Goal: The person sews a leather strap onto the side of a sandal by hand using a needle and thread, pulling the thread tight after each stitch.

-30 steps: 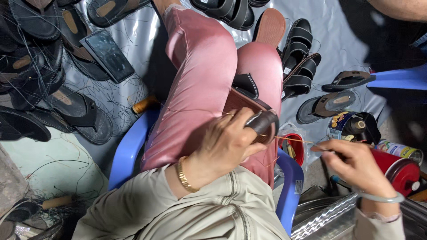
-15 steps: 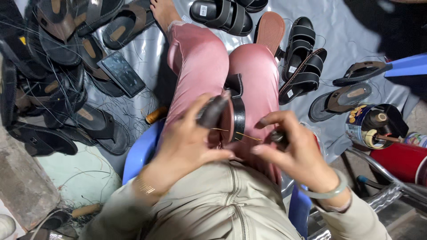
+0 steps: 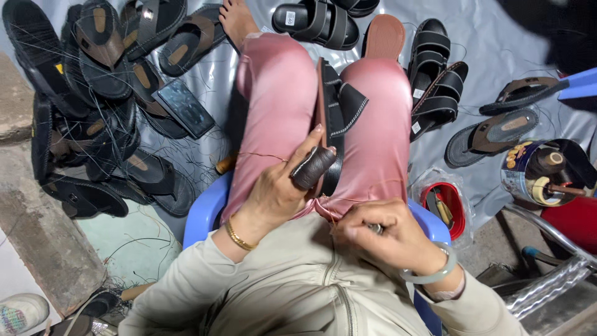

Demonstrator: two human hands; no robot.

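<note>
Between the pink-trousered knees, seen from the head camera, a black sandal (image 3: 334, 109) stands on edge; the left hand (image 3: 280, 186) grips it, while the right hand (image 3: 382, 233) closes around seemingly a small metal tool (image 3: 375, 228).

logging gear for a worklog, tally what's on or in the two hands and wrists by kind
gold bracelet: 1
pale green bangle: 1
dark leather finger guard: 1
brown-soled sandal: 1
small metal tool: 1
total: 5
</note>
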